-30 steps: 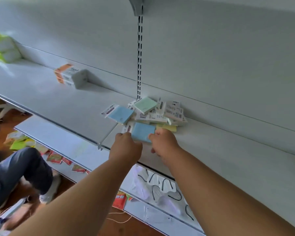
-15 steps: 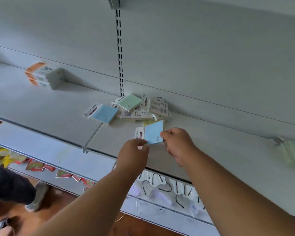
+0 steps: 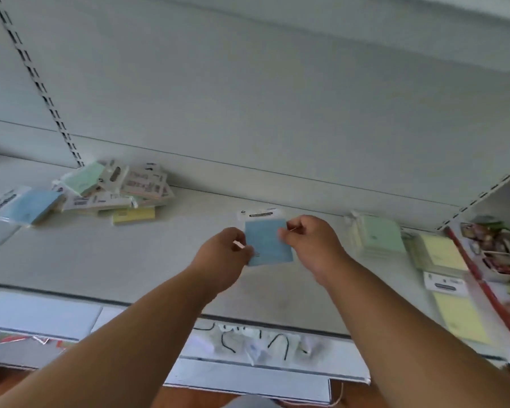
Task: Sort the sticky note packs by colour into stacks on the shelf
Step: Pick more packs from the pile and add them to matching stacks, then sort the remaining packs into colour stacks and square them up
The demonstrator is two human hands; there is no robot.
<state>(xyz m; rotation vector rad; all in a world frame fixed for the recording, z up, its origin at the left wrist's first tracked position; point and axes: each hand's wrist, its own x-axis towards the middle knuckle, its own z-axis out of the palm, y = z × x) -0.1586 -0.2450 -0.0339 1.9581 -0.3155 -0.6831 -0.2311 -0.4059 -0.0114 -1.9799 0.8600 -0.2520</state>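
Blue sticky note pack [image 3: 268, 242] pinched between left grip [image 3: 223, 257] and right grip [image 3: 309, 241].

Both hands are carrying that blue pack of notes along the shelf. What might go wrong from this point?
The blue pack is only pinched at its side edges by the left hand and right hand, so it could slip and drop.

I see a green stack and yellow stack to the right but no blue stack there, so it might get set on the wrong colour.

The unsorted pile looks loosely heaped; later reaching in could scatter it.
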